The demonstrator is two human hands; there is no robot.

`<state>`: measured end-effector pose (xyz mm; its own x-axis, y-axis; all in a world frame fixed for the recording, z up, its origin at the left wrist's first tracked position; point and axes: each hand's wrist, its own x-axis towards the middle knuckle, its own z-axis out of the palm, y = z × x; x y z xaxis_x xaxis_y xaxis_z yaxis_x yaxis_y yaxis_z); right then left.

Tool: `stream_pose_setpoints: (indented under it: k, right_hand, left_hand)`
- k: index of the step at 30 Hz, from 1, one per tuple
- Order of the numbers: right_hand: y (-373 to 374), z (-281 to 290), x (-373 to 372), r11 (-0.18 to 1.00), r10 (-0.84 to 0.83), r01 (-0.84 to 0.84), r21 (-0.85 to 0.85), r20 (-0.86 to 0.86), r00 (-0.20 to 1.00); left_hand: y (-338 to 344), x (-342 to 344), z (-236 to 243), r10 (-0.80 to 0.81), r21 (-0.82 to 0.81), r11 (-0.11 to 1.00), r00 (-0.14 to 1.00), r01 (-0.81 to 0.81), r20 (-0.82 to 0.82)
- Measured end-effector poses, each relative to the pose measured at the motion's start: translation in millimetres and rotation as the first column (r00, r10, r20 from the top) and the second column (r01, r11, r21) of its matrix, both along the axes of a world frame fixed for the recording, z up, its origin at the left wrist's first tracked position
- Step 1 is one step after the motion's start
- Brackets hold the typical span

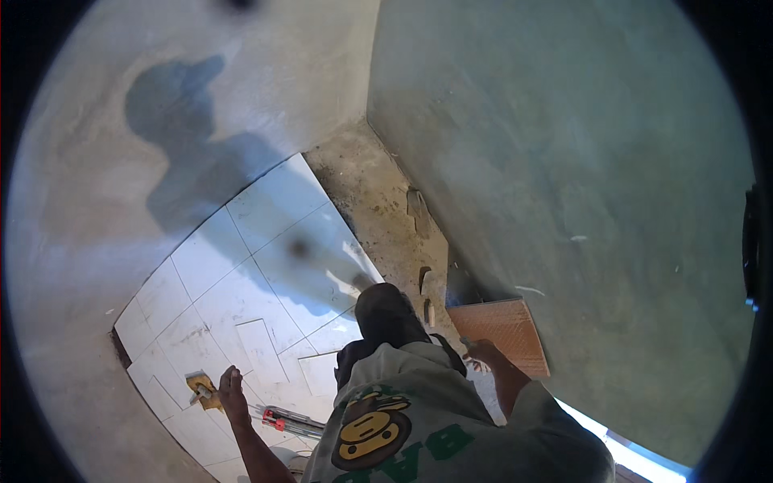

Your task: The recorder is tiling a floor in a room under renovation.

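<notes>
a misplaced step could catch the yellow tool [211, 398] near the left hand [233, 392]. whether its fingers or those of the right hand [485, 352] are spread, i cannot tell.

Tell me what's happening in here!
A person in a grey shirt is by some white floor tiles. The left hand is next to a yellow tool. The right hand is near a reddish-brown panel, but I can't tell if it holds anything. The floor is bare beside the right-hand wall.
</notes>
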<state>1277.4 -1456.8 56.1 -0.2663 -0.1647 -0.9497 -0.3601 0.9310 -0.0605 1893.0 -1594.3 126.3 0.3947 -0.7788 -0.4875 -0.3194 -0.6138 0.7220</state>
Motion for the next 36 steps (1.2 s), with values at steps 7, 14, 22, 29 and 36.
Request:
stream_pose_setpoints:
  k: [7, 14, 22, 29, 36]
  right_hand:
    - [-190.4, -16.4, 31.3, 0.975, 0.166, -0.177, 0.133, 0.091, 0.982]
    - [-409.9, 1.6, 134.1, 0.709, 0.703, -0.692, 0.134, -0.064, 0.708]
    - [-553.8, 36.2, 367.4, 0.578, 0.713, -0.74, -0.342, -0.228, 0.663]
    - [-570.8, -7.0, 513.8, -0.611, 0.694, -0.728, -0.312, -0.653, -0.303]
    - [-541.8, 25.2, 752.1, -0.24, 0.861, -0.948, -0.209, -0.497, -0.108]
  left_hand:
    - [134.0, 64.1, -125.8, 0.317, 0.295, 0.904, 0.948, -0.31, 0.024]
    - [199.3, 16.4, -86.3, 0.17, 0.039, 0.976, 0.867, -0.212, 0.469]
    - [149.2, 10.3, -102.3, 0.236, 0.212, 0.943, 0.965, -0.256, 0.117]
    - [179.8, 164.0, -110.2, 0.43, 0.232, 0.812, 0.818, -0.536, 0.383]
    - [104.3, 332.1, -94.6, 0.931, 0.171, 0.326, 0.347, -0.93, 0.115]
